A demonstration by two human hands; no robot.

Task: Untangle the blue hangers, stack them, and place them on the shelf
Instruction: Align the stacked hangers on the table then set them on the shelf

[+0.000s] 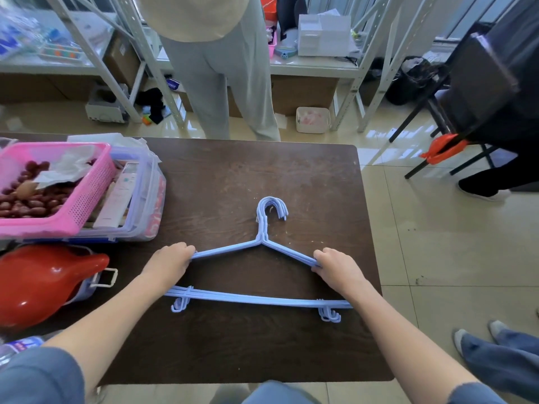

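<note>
Several light-blue plastic hangers lie stacked flat on the dark brown table, hooks pointing away from me and nearly aligned. My left hand grips the left shoulder of the stack, fingers curled over the sloping arm. My right hand grips the right shoulder the same way. The bottom bars and small clips of the stack show between my forearms. A white metal shelf stands across the floor behind the table.
A pink basket of red dates sits in a clear bin at the table's left. A red plastic jug lies below it. A person in pale trousers stands at the far edge. A black chair stands to the right.
</note>
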